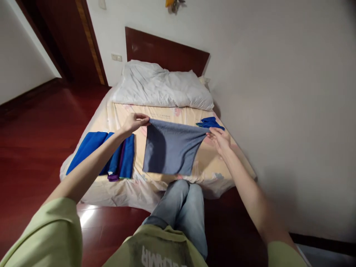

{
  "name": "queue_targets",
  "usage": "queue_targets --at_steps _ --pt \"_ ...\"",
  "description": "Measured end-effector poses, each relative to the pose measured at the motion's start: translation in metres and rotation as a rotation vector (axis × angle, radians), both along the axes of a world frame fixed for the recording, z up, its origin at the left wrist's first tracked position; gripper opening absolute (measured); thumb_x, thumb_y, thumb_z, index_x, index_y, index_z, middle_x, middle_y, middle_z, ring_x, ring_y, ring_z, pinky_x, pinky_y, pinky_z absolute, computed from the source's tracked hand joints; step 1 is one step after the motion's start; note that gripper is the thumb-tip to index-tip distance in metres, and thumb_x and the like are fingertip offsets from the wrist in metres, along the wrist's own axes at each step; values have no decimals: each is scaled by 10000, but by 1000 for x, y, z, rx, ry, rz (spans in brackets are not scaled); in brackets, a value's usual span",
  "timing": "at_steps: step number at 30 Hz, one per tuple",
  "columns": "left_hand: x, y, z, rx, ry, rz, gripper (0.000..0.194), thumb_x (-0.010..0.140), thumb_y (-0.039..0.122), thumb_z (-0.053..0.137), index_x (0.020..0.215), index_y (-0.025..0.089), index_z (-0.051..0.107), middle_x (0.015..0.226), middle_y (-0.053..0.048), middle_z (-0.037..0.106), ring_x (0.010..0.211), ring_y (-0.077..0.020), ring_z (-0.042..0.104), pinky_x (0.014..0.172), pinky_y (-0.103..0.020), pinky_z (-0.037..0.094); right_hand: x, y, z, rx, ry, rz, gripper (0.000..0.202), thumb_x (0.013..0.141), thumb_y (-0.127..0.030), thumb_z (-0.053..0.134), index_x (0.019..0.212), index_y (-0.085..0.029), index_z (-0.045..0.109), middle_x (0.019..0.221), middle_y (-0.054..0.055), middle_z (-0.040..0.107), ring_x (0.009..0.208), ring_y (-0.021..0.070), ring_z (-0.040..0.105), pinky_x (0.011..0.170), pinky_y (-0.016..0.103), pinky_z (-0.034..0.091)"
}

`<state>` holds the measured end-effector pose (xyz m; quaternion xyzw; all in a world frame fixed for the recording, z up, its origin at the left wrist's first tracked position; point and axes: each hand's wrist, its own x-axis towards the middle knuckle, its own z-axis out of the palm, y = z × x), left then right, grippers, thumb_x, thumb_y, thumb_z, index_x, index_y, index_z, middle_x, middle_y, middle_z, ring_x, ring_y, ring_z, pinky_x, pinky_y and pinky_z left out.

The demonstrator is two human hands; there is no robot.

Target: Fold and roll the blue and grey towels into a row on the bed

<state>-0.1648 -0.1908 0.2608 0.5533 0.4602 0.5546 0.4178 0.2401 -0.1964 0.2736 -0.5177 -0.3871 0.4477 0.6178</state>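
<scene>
A grey-blue cloth (174, 148) is stretched between my two hands over the bed, its lower edge hanging toward my knees. My left hand (135, 122) pinches the cloth's upper left corner. At the upper right corner, my right hand (219, 139) grips the cloth between thumb and fingers. Folded blue cloths (87, 150) lie on the bed at the left, partly hidden by my left forearm, with a purple one (113, 177) among them. A crumpled blue cloth (210, 122) lies just beyond my right hand.
The bed (128, 191) has a pale patterned sheet, with a white quilt (164, 87) bunched near the dark wooden headboard (164, 50). A wall (278, 92) runs along the right side. Reddish wooden floor (36, 137) and a dark door (63, 40) are at the left.
</scene>
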Motion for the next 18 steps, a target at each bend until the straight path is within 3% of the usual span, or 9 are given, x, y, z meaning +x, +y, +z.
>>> queue_targets --at_steps 2,4,6,7,9,12,15,16,18 --pt "-6 1 13 144 11 57 608 618 674 867 857 130 738 832 -92 748 805 -248 753 877 -438 639 -5 11 6 154 -6 -27 458 577 -400 974 816 -175 655 679 -25 702 591 105 686 591 203 595" --pt "-10 -8 17 246 18 120 564 702 664 820 906 144 734 886 -77 755 849 -236 754 868 -405 641 -6 11 4 271 -38 -48 471 599 -450 951 842 -176 655 706 -23 710 593 96 676 611 208 590" --pt "-11 -22 3 293 29 193 545 758 631 793 986 140 732 935 -69 758 871 -218 752 858 -375 642 -4 3 -13 316 -107 -48 465 628 -474 924 870 -175 663 730 -16 716 606 96 672 631 216 581" --pt "-10 -31 -12 292 40 230 544 776 612 784 1026 133 730 952 -70 759 866 -208 750 846 -360 642 -4 -3 -28 311 -149 -40 456 645 -481 910 881 -174 668 740 -12 718 610 96 668 635 219 573" --pt "-7 -52 -59 229 78 298 532 802 576 767 1084 127 730 967 -77 763 825 -191 744 793 -325 642 -4 -18 -71 243 -223 -7 446 663 -491 886 894 -172 677 754 -3 719 616 97 654 640 226 556" --pt "3 -87 -154 -4 159 360 479 833 513 729 1117 128 739 942 -93 771 812 -199 741 700 -283 626 -10 -45 -158 31 -282 56 486 619 -538 872 875 -173 679 734 12 710 637 125 646 644 256 542" --pt "17 -117 -243 -360 201 344 396 830 388 709 1134 135 725 853 -78 766 729 -202 743 595 -253 590 -21 -70 -245 -203 -370 117 514 581 -608 850 805 -186 662 734 49 722 707 190 681 691 313 561" --pt "21 -125 -265 -471 218 341 368 808 335 719 1118 135 721 876 -83 769 698 -201 742 558 -245 574 -24 -77 -269 -252 -390 137 520 586 -623 841 813 -191 661 733 56 729 720 209 690 708 334 569" --pt "28 -135 -295 -570 171 355 339 821 286 684 1124 136 690 939 -99 772 732 -208 754 537 -239 565 -29 -88 -306 -307 -397 155 536 598 -650 820 838 -198 660 703 59 729 704 238 701 720 371 580"
